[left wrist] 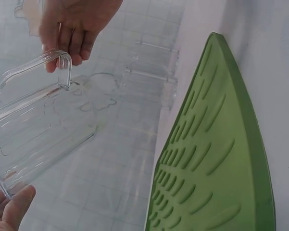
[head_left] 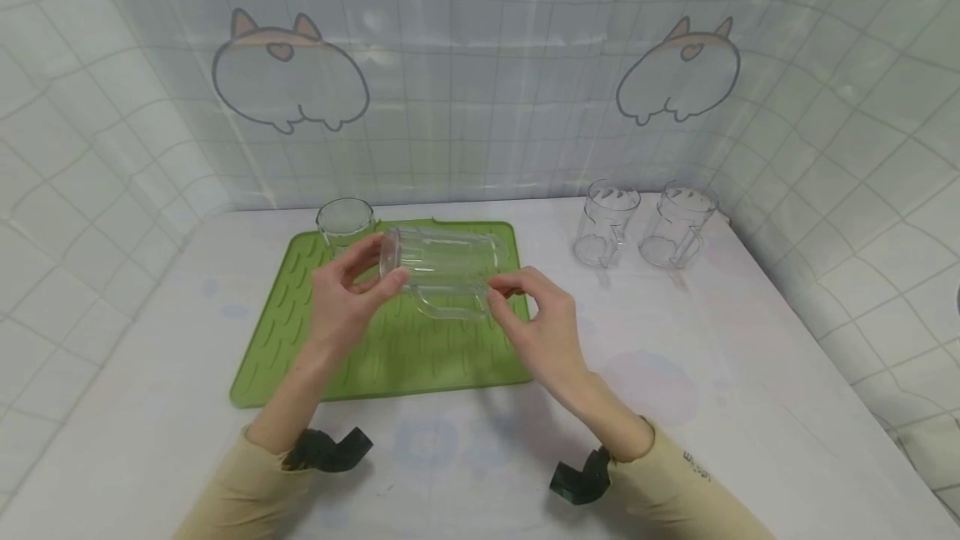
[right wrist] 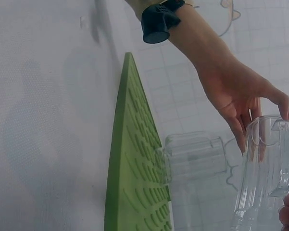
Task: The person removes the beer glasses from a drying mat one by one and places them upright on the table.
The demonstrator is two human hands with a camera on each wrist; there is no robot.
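Note:
A clear glass mug (head_left: 450, 255) is held on its side above a green ridged mat (head_left: 420, 361), its handle (head_left: 450, 309) turned toward the person. My left hand (head_left: 347, 286) grips the mug's left end between thumb and fingers. At the other end, my right hand (head_left: 542, 319) pinches the handle near its right corner with thumb and fingertips. In the left wrist view, the handle (left wrist: 31, 67) meets the right hand's fingers. Seen from the right wrist, the left hand (right wrist: 240, 96) holds the far end of the mug (right wrist: 264, 168).
Another glass mug (head_left: 345, 219) stands on the mat's back left, partly behind the left hand. Two more glass mugs, (head_left: 606, 223) and a neighbour (head_left: 678, 225), stand on the white table (head_left: 712, 440) at the back right. Tiled walls enclose the back and sides.

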